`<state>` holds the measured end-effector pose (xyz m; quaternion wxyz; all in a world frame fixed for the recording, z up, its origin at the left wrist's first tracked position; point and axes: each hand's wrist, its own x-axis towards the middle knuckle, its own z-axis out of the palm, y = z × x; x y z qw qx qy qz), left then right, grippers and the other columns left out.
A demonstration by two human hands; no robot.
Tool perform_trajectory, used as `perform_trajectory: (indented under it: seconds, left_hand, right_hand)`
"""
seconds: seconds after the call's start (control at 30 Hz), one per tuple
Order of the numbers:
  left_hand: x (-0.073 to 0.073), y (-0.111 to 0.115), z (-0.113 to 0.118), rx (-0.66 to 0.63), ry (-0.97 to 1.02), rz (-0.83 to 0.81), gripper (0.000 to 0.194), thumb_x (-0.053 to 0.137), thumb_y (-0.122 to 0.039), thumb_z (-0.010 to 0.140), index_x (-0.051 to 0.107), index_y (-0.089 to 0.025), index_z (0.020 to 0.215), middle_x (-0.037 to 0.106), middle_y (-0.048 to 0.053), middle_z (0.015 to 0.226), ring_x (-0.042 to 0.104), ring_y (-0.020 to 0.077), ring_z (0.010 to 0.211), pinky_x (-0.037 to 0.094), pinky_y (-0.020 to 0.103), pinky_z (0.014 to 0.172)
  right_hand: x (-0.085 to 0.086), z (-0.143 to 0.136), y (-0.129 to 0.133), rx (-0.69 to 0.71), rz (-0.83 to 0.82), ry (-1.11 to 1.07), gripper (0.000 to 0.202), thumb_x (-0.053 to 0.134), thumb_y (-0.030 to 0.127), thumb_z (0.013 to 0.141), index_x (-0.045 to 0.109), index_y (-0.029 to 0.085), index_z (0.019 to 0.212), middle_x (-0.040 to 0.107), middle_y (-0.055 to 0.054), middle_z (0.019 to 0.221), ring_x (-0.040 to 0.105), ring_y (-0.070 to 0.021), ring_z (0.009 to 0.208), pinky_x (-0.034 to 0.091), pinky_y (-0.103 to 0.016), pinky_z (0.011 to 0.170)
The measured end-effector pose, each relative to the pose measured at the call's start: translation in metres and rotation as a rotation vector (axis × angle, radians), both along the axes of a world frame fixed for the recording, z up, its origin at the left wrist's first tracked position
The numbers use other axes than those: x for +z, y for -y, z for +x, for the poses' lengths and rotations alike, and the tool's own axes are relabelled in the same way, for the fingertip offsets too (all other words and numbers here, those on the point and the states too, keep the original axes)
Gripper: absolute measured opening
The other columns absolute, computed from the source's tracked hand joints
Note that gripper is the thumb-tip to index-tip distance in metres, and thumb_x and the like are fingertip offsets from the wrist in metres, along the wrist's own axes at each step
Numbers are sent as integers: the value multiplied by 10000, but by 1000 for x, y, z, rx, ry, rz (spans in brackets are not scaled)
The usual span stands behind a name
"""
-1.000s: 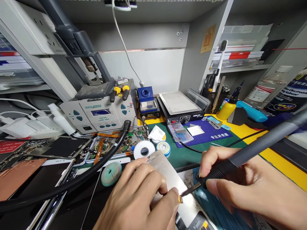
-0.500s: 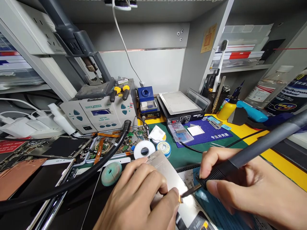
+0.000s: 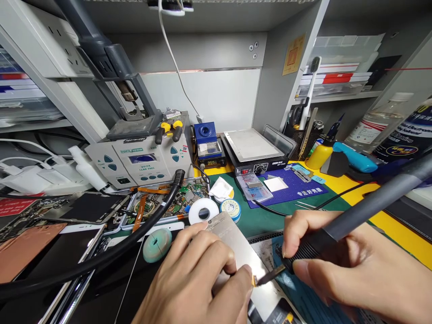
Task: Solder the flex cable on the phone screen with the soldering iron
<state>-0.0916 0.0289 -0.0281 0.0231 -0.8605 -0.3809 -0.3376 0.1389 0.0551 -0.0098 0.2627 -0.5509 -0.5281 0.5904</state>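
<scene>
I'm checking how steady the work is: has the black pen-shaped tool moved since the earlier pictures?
Yes: the tool has shifted slightly right and nearer the person, judged against the small orange strip on the silver metal plate.

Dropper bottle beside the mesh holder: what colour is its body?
Bottle body: yellow, in the head view.

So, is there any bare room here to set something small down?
The green mat looks bare between the round tin, purple mat and metal plate. A narrow yellow strip shows beyond the right hand. The left is crowded with circuit boards and a thick hose.
</scene>
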Motion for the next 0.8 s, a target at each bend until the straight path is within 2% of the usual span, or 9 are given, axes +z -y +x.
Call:
perform_trajectory:
  seconds: [0.13,0.33,0.63,0.8]
  left_hand:
    - [-1,0,1,7,-1,16,288,520,5,869,697,-204,779,587,-25,716,489,131,736,429,391,982]
    - [-1,0,1,5,-2,22,285,526,18,855,694,-200,781,595,-21,726,493,131,742,439,377,955]
    - [0,0,1,16,-36,39,277,519,10,847,676,-202,763,569,-27,710,479,132,726,434,382,966]
    - [-2,0,1,12,-28,45,269,524,14,843,673,-194,759,552,-24,709,462,134,729,424,390,966]
  right_hand:
    - [4,-2,1,-59,-11,49,164,719,165,603,684,274,720,504,101,413,353,-74,357,301,-149,329]
    - [-6,3,-2,29,32,-43,171,715,157,640,685,295,736,488,110,402,336,-75,320,259,-151,290]
    - [-2,1,-1,-38,-8,23,172,716,169,630,683,278,759,507,105,411,347,-75,334,322,-149,307]
    - [-2,1,-1,-12,1,2,181,708,144,610,674,275,730,503,106,402,348,-78,334,314,-150,300]
